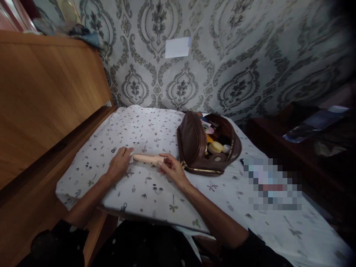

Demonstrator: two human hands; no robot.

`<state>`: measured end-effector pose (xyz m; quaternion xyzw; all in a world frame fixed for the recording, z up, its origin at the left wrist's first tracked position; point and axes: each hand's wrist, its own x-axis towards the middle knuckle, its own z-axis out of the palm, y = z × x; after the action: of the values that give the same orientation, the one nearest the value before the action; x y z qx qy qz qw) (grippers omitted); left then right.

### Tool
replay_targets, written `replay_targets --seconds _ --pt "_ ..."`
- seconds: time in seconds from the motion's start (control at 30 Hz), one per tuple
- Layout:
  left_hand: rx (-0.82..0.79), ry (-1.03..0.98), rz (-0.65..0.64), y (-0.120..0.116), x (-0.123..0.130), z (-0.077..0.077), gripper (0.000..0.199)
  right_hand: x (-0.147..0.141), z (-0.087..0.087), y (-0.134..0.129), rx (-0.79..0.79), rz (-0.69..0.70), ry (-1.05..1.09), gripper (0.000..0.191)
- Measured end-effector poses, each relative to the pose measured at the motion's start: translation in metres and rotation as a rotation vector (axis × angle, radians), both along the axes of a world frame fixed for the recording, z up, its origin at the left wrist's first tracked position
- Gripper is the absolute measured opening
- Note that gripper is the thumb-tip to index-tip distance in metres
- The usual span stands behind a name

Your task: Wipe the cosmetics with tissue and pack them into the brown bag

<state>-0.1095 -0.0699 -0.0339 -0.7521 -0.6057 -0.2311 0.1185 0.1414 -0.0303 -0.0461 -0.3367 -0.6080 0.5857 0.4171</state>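
A long, slim peach-coloured item (148, 158) lies level just above or on the patterned white cloth; its exact kind is unclear. My right hand (172, 168) pinches its right end between thumb and fingers. At the other end, my left hand (121, 161) has its fingers closed on a small whitish piece (131, 157), which looks thin and is partly hidden by the fingers. Just right of my right hand stands a brown zipped bag (191, 142), its top gaping. Inside it show a round pale-yellow item (216, 147) and several other small things.
The white printed cloth (133, 126) covers the table. A wooden cabinet (50, 92) borders the left side, and a patterned wall (182, 85) stands behind. To the right are a pixelated item (271, 183) and a clear plastic package (311, 124) on a dark surface.
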Motion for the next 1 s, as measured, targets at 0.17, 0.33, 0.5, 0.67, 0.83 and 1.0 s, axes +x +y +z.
replay_targets --seconds 0.17,0.33,0.5,0.67,0.83,1.0 --pt "0.043 0.088 0.048 0.001 0.004 0.01 0.031 -0.001 -0.004 0.0 -0.011 0.02 0.033 0.042" --pt "0.18 0.125 -0.053 0.001 0.041 0.023 0.031 -0.002 -0.003 -0.003 0.003 -0.004 0.011 0.037" --pt "0.247 0.196 -0.349 0.0 0.091 0.022 0.03 -0.001 -0.006 -0.001 0.099 -0.024 -0.005 0.03" --pt "0.182 0.202 -0.312 0.009 0.084 0.009 0.027 -0.001 -0.011 0.003 0.085 -0.055 -0.038 0.037" --pt "0.065 0.169 -0.227 0.02 0.042 0.007 0.027 0.0 -0.01 0.004 0.03 -0.088 -0.129 0.036" --pt "-0.022 0.046 -0.072 0.032 0.009 0.007 0.026 -0.001 -0.009 0.003 0.046 -0.094 -0.133 0.037"
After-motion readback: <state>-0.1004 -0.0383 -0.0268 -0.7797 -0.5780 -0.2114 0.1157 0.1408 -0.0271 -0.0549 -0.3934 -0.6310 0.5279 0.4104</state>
